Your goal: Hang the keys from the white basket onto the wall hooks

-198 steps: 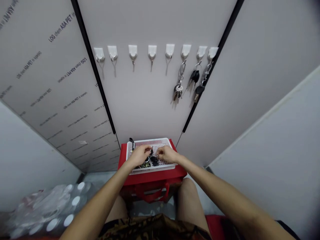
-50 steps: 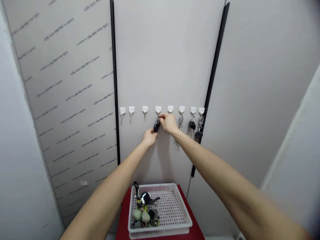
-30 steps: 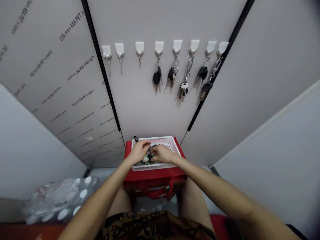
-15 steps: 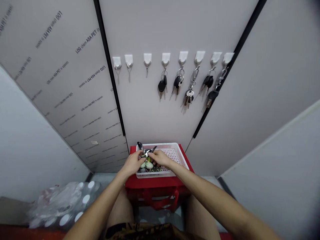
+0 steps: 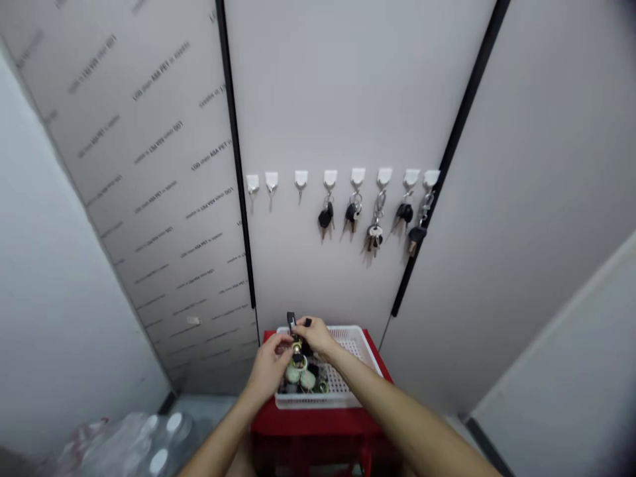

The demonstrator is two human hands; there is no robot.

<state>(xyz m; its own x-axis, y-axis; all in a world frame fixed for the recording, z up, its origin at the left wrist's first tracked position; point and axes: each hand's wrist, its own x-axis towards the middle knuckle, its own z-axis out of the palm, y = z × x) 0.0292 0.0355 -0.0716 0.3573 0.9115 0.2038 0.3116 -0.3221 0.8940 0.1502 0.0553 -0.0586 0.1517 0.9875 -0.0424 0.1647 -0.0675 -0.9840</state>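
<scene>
My right hand [image 5: 317,338] is over the left half of a white plastic basket [image 5: 368,351], its fingers closed on a bunch of keys [image 5: 297,350] with a black strap or fob [image 5: 291,320] standing up from it. Against the left side of the same bunch, my left hand [image 5: 271,364] has its thumb and fingertips curled in a pinch. Below the hands lie pale green round pieces [image 5: 301,377], rings and other small dark items in the basket. Part of the bunch is hidden by my fingers.
The basket stands on a red bag [image 5: 308,421]. White hooks [image 5: 301,177] line the wall ahead; several on the right carry key bunches [image 5: 326,215], and the three leftmost carry none. Plastic-wrapped bottles [image 5: 159,457] stand on the floor at lower left.
The view has tilted up, so the hooks and basket sit lower in the picture. Both hands remain at the keys; the bunch and its black strap have turned more upright.
</scene>
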